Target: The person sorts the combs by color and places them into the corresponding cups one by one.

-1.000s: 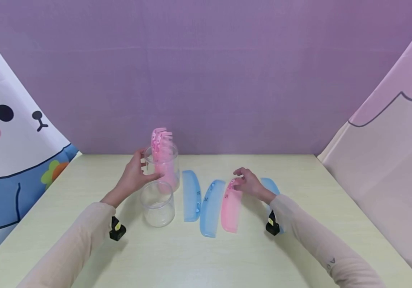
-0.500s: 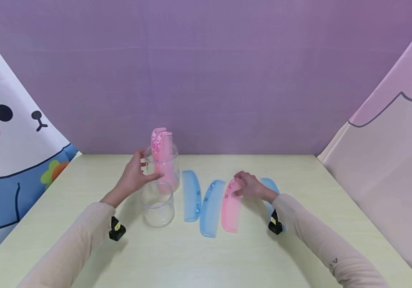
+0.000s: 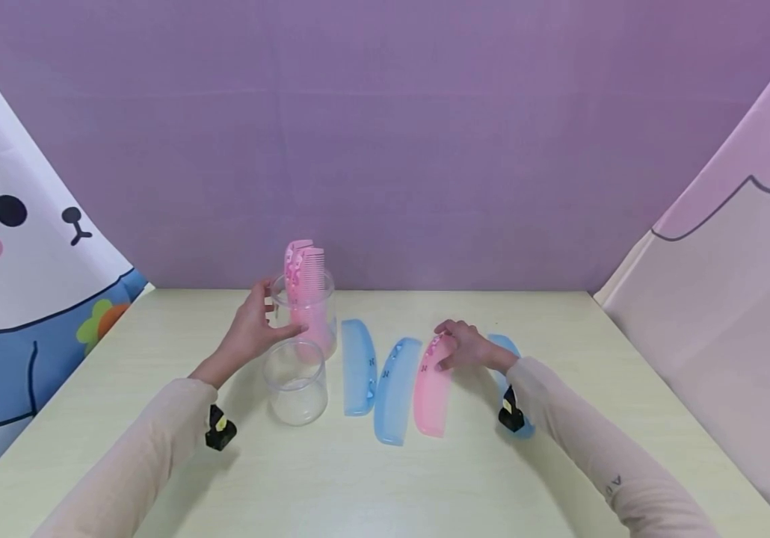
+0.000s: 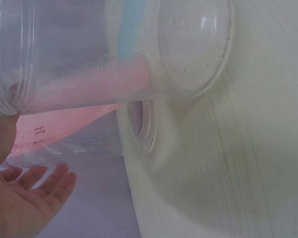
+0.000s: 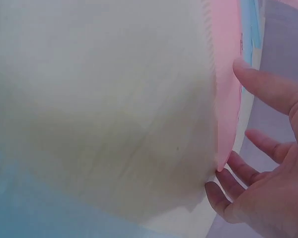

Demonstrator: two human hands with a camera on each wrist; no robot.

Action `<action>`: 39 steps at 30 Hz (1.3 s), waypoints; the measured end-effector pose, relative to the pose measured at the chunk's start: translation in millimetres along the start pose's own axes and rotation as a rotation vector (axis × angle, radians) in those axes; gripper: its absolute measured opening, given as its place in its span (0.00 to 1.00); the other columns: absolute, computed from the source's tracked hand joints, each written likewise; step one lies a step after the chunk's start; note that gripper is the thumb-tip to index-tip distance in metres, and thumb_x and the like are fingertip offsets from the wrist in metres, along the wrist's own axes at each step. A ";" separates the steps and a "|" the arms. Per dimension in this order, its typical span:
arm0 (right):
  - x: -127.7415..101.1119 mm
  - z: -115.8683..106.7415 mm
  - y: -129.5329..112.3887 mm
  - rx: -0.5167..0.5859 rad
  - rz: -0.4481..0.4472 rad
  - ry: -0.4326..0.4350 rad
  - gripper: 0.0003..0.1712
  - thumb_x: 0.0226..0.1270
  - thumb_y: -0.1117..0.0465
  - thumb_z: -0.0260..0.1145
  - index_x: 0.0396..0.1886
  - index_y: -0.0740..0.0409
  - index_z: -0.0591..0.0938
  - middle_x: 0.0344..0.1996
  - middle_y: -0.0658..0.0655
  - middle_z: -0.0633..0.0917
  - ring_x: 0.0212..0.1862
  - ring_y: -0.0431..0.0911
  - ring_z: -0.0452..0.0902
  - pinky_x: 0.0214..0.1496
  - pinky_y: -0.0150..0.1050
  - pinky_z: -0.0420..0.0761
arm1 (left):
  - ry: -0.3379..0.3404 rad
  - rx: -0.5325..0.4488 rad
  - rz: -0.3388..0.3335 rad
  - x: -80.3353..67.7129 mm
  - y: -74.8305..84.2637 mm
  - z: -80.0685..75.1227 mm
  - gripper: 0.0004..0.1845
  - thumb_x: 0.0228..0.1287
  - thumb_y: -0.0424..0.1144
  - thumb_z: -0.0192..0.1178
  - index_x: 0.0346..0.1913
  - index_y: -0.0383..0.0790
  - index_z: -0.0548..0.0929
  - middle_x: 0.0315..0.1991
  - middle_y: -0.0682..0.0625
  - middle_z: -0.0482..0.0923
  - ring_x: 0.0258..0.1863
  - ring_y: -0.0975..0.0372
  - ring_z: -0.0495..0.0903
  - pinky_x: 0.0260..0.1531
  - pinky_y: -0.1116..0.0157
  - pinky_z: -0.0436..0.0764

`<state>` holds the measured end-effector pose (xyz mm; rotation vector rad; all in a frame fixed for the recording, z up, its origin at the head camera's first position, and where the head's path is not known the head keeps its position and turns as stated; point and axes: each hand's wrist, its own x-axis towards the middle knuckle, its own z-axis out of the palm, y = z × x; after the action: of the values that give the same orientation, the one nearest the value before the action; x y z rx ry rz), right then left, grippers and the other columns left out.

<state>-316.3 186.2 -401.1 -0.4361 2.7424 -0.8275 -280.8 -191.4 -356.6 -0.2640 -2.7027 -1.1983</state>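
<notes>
- A person's left hand (image 3: 250, 329) curves its fingers round a clear plastic jar (image 3: 329, 323), thumb nearest the camera; pink combs (image 3: 312, 273) stand inside, rising above the fingertips.
- A second clear jar (image 3: 298, 403) sits just in front of that thumb.
- The right hand (image 3: 469, 350), thumb apart from fingers, touches the far end of a pink comb (image 3: 431, 407) on the table; whether the fingertips clamp it is hard to tell.
- Two blue combs (image 3: 397, 392) lie between the two hands' fingers; another blue comb (image 3: 504, 344) lies behind the right fingers, partly hidden.
- Pale, grained tabletop (image 3: 358, 493) bears soft shadows beneath both hands.
- Beyond the fingers hangs purple cloth (image 3: 425, 149), flanked by a cartoon-animal print (image 3: 28, 269) at left and a pink-and-white drape (image 3: 728, 299) at right.
</notes>
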 end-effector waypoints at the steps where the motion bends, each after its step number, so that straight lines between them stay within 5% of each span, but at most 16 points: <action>1: 0.2 -0.7 0.0 0.002 0.000 -0.007 0.38 0.46 0.59 0.74 0.58 0.59 0.68 0.56 0.65 0.69 0.57 0.58 0.60 0.56 0.56 0.69 | 0.001 -0.001 0.003 0.0 0.1 0.2 0.53 0.46 0.44 0.71 0.68 0.36 0.47 0.63 0.36 0.59 0.56 0.43 0.67 0.52 0.49 0.76; 39: 4.2 -10.3 7.5 0.054 -0.001 -0.021 0.40 0.45 0.55 0.75 0.59 0.53 0.67 0.56 0.63 0.71 0.56 0.57 0.59 0.53 0.55 0.69 | 0.008 -0.005 0.015 0.5 1.8 1.1 0.53 0.46 0.41 0.71 0.69 0.36 0.47 0.63 0.36 0.59 0.56 0.44 0.67 0.53 0.49 0.75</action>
<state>-325.0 195.8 -397.7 -0.4329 2.6940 -0.8901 -281.0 -189.3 -355.9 -0.2792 -2.6863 -1.1995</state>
